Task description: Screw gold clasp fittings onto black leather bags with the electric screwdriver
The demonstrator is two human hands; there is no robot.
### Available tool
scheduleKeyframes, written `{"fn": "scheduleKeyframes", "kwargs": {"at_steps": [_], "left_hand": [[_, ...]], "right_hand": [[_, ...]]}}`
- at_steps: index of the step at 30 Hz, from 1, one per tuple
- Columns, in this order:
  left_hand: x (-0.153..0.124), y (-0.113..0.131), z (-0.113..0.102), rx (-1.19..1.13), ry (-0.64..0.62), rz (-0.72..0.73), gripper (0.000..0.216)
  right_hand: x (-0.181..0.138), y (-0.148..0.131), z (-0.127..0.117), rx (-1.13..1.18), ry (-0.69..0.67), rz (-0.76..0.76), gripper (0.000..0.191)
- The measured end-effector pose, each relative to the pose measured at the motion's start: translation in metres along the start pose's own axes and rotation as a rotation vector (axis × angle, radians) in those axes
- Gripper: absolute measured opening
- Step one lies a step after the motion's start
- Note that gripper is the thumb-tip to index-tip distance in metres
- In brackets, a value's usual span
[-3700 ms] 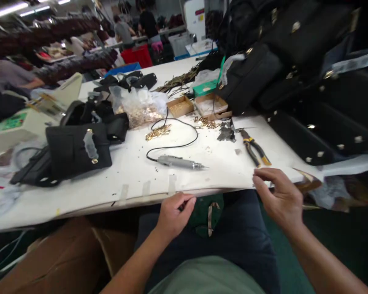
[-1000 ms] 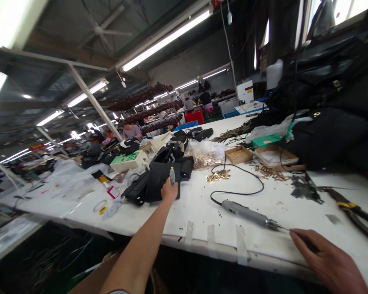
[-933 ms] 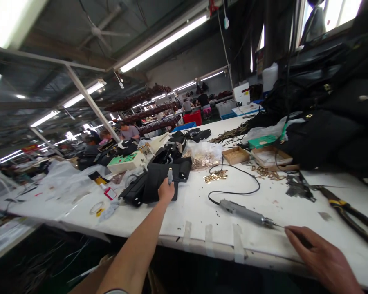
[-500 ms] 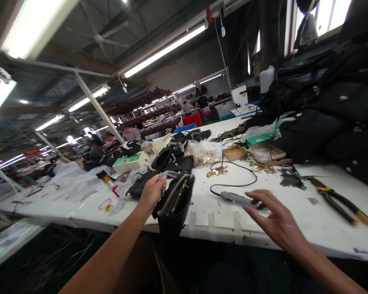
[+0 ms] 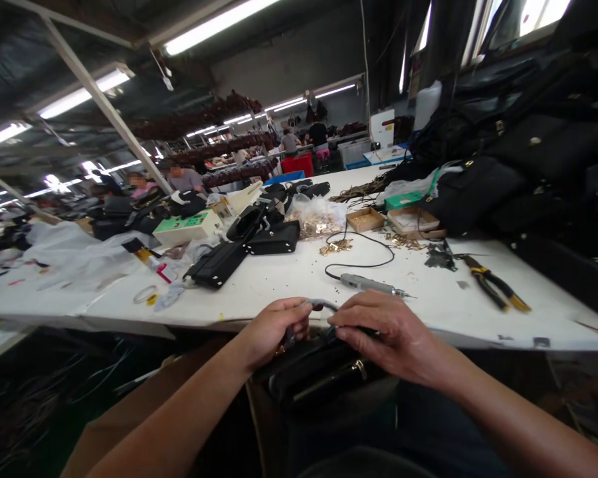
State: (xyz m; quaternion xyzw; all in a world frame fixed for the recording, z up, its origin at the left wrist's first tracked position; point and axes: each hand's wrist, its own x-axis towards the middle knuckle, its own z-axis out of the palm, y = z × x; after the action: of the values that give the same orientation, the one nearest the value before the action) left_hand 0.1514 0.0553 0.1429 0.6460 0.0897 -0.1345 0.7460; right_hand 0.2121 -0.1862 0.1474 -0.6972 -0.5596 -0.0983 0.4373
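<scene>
Forearms (image 5: 184,398), both of them: slanted in from the lower corners, angled together low over the dark lap (image 5: 423,411). With the left hand (image 5: 275,326), fingers curled under, gripped the left end of a curved grey handle (image 5: 323,303) between thumb and fingertips. With the right hand (image 5: 381,326), back upward, pinched at the right end, thumb beneath forefinger. Nearly tip to tip, too! Held the black, gold-zipped bag (image 5: 306,373) by that handle, at the lap, just off the front edge of the white-covered table (image 5: 259,292), partly behind the hands. Just beyond the right hand, lying flat: spotted a slim grey electric screwdriver (image 5: 369,284); farther right, black pliers with yellow-trimmed handles (image 5: 493,284). On to the lettering: caught a red patch (image 5: 388,122) on the white upright machine (image 5: 380,135), far too small to read; likewise tiny marks on the cream box with the green panel (image 5: 187,228).
</scene>
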Motion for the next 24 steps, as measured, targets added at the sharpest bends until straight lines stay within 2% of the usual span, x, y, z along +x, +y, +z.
{"fn": "scheduleKeyframes", "kwargs": {"at_steps": [4, 8, 13, 15, 18, 22, 24], "left_hand": [[0.022, -0.012, -0.002, -0.050, -0.082, -0.100, 0.037], [0.037, -0.024, -0.007, -0.053, -0.138, -0.114, 0.038], [0.044, -0.035, -0.015, 0.264, -0.050, -0.036, 0.044], [0.043, -0.038, -0.016, 0.471, 0.000, 0.060, 0.048], [0.036, -0.043, -0.012, 0.773, 0.056, 0.291, 0.047], [0.027, -0.051, 0.003, 1.165, 0.076, 0.522, 0.057], [0.027, -0.054, 0.011, 1.338, 0.076, 0.630, 0.053]], "right_hand": [[-0.004, -0.013, 0.007, 0.071, 0.022, 0.157, 0.016], [-0.002, -0.014, 0.017, 0.160, 0.022, 0.317, 0.016], [-0.005, 0.010, 0.036, 0.282, 0.052, 0.611, 0.017], [-0.008, 0.022, 0.045, 0.256, 0.098, 0.646, 0.018], [-0.013, 0.038, 0.058, 0.156, 0.182, 0.630, 0.021], [-0.018, 0.051, 0.071, 0.072, 0.291, 0.595, 0.022], [-0.018, 0.053, 0.074, 0.089, 0.334, 0.601, 0.023]]}}
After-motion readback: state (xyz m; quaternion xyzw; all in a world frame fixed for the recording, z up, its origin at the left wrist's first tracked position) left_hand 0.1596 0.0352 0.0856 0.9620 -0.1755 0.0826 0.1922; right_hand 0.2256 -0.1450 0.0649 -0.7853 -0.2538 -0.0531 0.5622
